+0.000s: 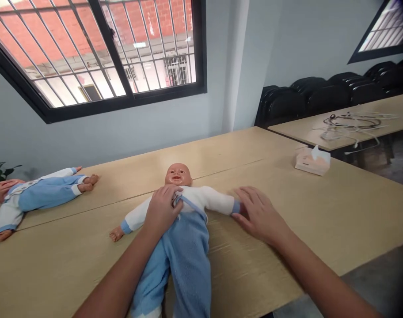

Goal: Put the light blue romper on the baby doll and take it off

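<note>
A baby doll [188,238] in a white top and blue trousers lies on its back on the wooden table [271,265], its head toward the far side. My left hand [163,207] rests on the doll's chest by the blue-edged front of the top, its fingers bent and close together; what they grip, if anything, is hidden. At the doll's outstretched arm on the right, my right hand [257,214] covers the doll's hand beside the blue cuff, thumb apart from the fingers. The doll's other arm lies spread to the left.
A second doll [49,192] in similar clothes lies at the far left, with a hand at its head. A tissue box [312,160] stands to the right. Cables [354,126] lie on another table, before stacked black chairs [287,106]. A barred window is behind.
</note>
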Action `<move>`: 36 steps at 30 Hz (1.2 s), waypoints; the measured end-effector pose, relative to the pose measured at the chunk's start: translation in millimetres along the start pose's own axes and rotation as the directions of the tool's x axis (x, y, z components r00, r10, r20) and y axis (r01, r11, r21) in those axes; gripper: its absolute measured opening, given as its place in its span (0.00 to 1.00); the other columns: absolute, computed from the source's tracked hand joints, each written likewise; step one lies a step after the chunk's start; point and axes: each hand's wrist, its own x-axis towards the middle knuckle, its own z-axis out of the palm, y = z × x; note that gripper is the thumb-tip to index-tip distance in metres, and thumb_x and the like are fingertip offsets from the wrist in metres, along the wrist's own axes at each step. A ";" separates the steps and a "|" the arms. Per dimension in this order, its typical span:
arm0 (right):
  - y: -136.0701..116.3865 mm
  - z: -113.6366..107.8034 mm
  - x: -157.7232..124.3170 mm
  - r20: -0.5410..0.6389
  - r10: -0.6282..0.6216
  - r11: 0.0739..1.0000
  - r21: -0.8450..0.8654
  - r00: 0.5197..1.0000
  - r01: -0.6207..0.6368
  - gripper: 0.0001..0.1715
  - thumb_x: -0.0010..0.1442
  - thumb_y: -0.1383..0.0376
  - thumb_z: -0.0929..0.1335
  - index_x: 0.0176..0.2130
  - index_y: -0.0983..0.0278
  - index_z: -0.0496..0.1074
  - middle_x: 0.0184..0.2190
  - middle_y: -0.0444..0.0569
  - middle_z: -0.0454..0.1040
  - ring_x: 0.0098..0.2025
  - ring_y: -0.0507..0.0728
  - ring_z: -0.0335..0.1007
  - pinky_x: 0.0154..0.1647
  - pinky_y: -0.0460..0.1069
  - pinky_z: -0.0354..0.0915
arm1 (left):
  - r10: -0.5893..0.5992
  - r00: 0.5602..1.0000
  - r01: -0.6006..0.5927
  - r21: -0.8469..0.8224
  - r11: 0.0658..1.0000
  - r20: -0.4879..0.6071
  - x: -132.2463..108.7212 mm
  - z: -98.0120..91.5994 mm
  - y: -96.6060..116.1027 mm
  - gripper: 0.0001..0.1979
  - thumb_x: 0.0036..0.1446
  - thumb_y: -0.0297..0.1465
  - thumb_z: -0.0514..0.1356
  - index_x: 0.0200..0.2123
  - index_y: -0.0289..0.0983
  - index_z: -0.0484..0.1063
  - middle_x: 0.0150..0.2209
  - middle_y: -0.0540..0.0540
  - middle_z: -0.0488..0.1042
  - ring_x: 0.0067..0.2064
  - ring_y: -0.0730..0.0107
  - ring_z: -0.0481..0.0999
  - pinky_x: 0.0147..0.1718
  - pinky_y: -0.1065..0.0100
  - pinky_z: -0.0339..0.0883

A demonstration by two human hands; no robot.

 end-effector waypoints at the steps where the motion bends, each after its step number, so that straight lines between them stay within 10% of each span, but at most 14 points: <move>1: 7.8 2.1 -9.6 0.009 0.051 0.998 -0.026 0.999 -0.051 0.38 0.66 0.50 0.68 0.68 0.63 0.62 0.66 0.65 0.66 0.69 0.77 0.57 0.67 0.72 0.57 | 0.008 1.000 -0.008 0.004 1.000 -0.017 -0.4 0.9 -0.5 0.14 0.61 0.26 0.62 0.50 0.40 0.73 0.51 0.43 0.78 0.55 0.55 0.76 0.55 0.54 0.67; 11: 23.5 12.6 -5.9 0.124 0.129 0.939 0.305 0.984 -0.162 0.26 0.67 0.55 0.67 0.63 0.53 0.72 0.54 0.57 0.78 0.56 0.69 0.76 0.59 0.67 0.71 | 0.322 0.947 -0.291 0.408 0.865 -0.007 -10.6 1.9 26.0 0.05 0.70 0.26 0.58 0.41 0.38 0.73 0.40 0.45 0.76 0.42 0.59 0.71 0.42 0.57 0.62; 17: -9.3 -0.5 49.3 -0.010 0.390 0.641 0.721 0.921 -0.264 0.47 0.67 0.49 0.69 0.75 0.53 0.48 0.57 0.57 0.77 0.58 0.66 0.77 0.59 0.63 0.73 | 0.342 0.938 -0.298 0.375 0.878 -0.058 -10.5 7.2 19.2 0.07 0.72 0.27 0.56 0.39 0.38 0.72 0.37 0.46 0.74 0.40 0.61 0.69 0.39 0.57 0.58; 25: -102.7 14.9 139.7 0.240 -0.085 0.719 0.686 0.967 -0.107 0.22 0.73 0.49 0.63 0.55 0.60 0.72 0.50 0.55 0.80 0.50 0.62 0.77 0.55 0.59 0.71 | 0.402 0.856 -0.333 0.247 0.910 -0.327 -16.3 3.0 14.2 0.05 0.71 0.28 0.58 0.40 0.38 0.73 0.38 0.47 0.78 0.40 0.65 0.72 0.41 0.59 0.59; 36: -95.5 31.7 119.3 0.099 -0.371 0.701 0.682 0.923 0.209 0.44 0.72 0.38 0.46 0.54 0.59 0.74 0.55 0.58 0.73 0.59 0.66 0.66 0.64 0.64 0.58 | 0.147 0.853 -0.225 -0.098 0.969 -0.500 -15.9 11.1 11.5 0.09 0.65 0.26 0.63 0.32 0.39 0.68 0.30 0.51 0.79 0.34 0.68 0.76 0.41 0.62 0.64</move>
